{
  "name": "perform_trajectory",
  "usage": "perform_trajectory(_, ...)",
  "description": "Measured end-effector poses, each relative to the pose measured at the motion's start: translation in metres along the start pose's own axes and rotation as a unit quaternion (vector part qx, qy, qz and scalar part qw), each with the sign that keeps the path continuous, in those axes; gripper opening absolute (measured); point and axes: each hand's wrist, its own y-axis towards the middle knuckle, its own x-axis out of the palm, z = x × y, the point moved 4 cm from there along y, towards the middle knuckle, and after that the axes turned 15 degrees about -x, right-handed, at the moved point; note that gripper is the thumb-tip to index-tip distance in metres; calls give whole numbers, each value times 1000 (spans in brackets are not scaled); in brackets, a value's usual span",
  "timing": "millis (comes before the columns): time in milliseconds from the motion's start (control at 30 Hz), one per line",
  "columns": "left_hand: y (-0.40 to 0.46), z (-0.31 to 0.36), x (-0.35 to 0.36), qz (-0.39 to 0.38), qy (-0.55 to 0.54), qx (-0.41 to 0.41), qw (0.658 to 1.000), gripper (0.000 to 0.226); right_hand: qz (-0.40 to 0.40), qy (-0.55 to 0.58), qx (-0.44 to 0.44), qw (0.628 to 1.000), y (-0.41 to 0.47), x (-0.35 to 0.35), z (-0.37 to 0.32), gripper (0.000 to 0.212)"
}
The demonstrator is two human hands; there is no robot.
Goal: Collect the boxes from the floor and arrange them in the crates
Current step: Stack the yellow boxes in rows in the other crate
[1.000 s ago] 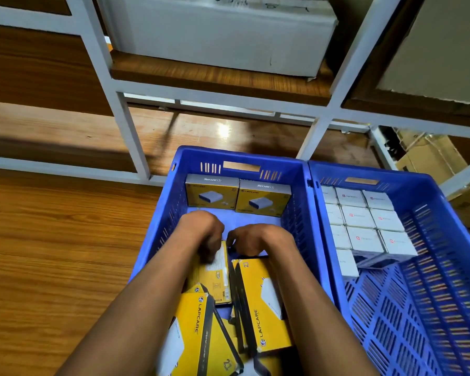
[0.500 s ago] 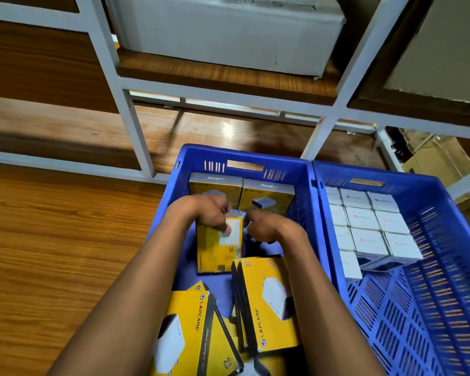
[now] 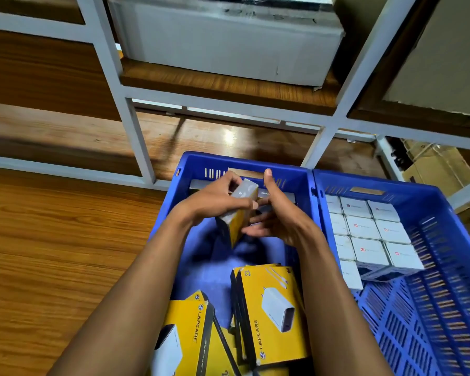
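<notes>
Both my hands hold one yellow box (image 3: 239, 213) tilted on end above the middle of the left blue crate (image 3: 198, 164). My left hand (image 3: 215, 199) grips its top and left side. My right hand (image 3: 274, 213) cups its right side with the thumb up. Two yellow boxes (image 3: 277, 195) along the crate's far wall are mostly hidden behind my hands. More yellow LAPCARE boxes (image 3: 272, 313) lie loose in the near part of the crate. The right blue crate (image 3: 445, 267) holds several white boxes (image 3: 364, 232) in neat rows.
A white metal rack (image 3: 136, 131) stands just behind the crates, with a large grey carton (image 3: 228, 39) on its wooden shelf. Cardboard cartons (image 3: 440, 169) sit at the far right. Wooden floor (image 3: 52, 240) lies to the left of the crates.
My hands have lifted the yellow box from the crate floor and carried it toward the far wall, turning it from flat to upright.
</notes>
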Motion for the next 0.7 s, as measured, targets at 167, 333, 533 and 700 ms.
perform_trajectory(167,0,1,13,-128,-100,-18,986,28,-21,-77,-48,996,2,-17,1,74)
perform_trajectory(333,0,6,2,-51,-119,-11,992,44,-3,-84,-36,996,18,-33,12,52)
perform_trajectory(533,7,2,-31,138,-136,21,981,41,-11,-99,-59,993,19,-36,8,38)
perform_trajectory(700,4,2,-30,105,-116,8,988,25,-2,-77,-80,994,18,-34,2,33)
